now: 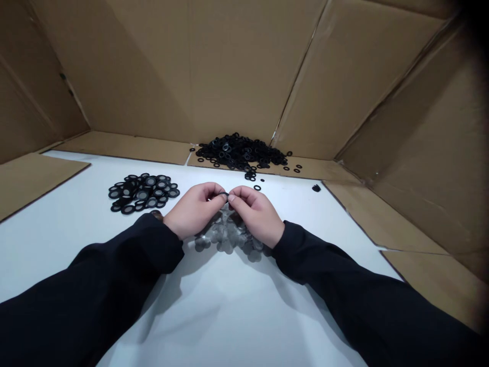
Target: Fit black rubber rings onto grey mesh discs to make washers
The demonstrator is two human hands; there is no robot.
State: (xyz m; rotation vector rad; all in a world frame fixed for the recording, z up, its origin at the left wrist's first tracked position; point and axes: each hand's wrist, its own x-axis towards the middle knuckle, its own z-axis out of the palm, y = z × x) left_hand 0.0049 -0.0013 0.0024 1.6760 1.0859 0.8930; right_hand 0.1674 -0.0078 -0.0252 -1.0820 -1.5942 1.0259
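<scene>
Between the fingertips of both hands is a small black rubber ring (224, 193), mostly covered by my thumbs and fingers. My left hand (197, 208) pinches its left side, and my right hand (257, 211) pinches the right side, thumbs nearly touching. Whether a disc sits inside the ring is hidden. Just under the hands lies a heap of thin grey mesh-like discs (226, 239) on the white table (237, 316). To the left, a pile of black rings with grey discs set in them (143, 193) rests near my left wrist.
At the back, a large heap of black rings (244, 153) lies against the cardboard wall (237, 71). A few stray rings, one at the near side (257, 188), lie before it. A small black clump (316, 188) sits at right. Cardboard strips (355, 214) edge the table.
</scene>
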